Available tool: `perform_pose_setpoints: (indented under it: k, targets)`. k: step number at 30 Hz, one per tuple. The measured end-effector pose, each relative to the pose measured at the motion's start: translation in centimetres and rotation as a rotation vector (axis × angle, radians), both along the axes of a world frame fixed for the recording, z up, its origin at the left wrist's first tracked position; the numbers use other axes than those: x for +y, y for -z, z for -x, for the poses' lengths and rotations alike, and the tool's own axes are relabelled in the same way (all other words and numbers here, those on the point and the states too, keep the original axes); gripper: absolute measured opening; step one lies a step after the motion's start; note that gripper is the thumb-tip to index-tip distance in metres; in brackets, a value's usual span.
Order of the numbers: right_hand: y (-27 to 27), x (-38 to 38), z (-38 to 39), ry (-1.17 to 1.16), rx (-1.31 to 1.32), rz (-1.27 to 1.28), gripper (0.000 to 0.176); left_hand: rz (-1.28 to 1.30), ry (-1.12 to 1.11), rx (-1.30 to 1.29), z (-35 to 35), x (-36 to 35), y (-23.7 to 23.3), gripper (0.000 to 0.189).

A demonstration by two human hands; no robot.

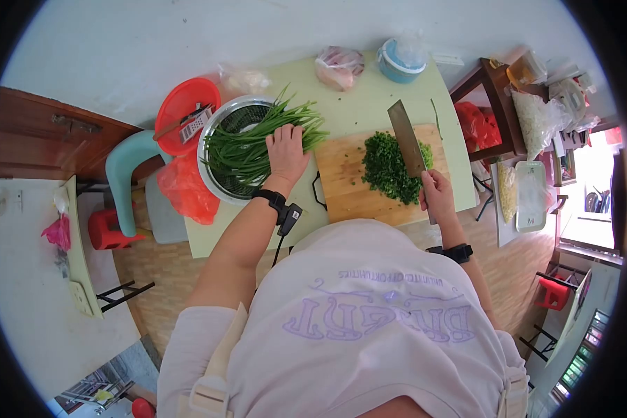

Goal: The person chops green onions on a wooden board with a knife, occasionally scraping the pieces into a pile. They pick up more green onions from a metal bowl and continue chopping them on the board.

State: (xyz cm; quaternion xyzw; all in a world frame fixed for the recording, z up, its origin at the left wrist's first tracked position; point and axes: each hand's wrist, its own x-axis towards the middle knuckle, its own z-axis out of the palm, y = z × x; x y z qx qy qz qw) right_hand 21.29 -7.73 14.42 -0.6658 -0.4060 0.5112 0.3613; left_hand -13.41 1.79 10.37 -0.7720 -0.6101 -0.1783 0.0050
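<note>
- I'd judge the step: gathering more; left hand (287, 150) grips long greens (234, 155) overhanging the colander (203, 164).
- Right hand (435, 191) clenched on cleaver (405, 136), over chopped greens (382, 167) on board (339, 187).
- Next likely calls for a tidy bundle.

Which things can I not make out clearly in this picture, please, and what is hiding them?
All in the head view:
- Whether the left hand grips the green stalks or only rests on them: its own back hides the palm.
- Most of the handle of the knife: covered by the right hand.
- Part of the bowl's inside: stalks lie over it.
</note>
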Motion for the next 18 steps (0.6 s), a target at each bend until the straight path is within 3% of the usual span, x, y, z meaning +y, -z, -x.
perform_pose_setpoints:
  k: [2, 6, 8, 10, 12, 18]
  targets:
    - [0.0, 0.1, 0.1, 0.006, -0.006, 0.008, 0.027, -0.044, -0.021, -0.074, 0.1, 0.1, 0.5, 0.044]
    - [-0.2, 0.4, 0.2, 0.014, 0.014, 0.015, 0.029, -0.121, -0.006, -0.161, 1.9, 0.8, 1.0, 0.036]
    - [0.0, 0.6, 0.0, 0.010, -0.025, 0.004, 0.030, -0.092, 0.005, -0.473, 2.9, 1.6, 1.3, 0.027]
    - [0.1, 0.8, 0.0, 0.011, -0.031, 0.008, 0.031, -0.178, -0.002, -0.532, 3.3, 1.8, 0.1, 0.021]
    - [0.2, 0.9, 0.0, 0.015, -0.036, 0.013, 0.032, 0.026, -0.143, -0.798, 4.2, 1.9, -1.0, 0.021]
    - [-0.2, 1.3, 0.3, -0.027, -0.040, 0.017, 0.030, 0.164, -0.107, -0.683, 5.6, 2.6, -1.7, 0.028]
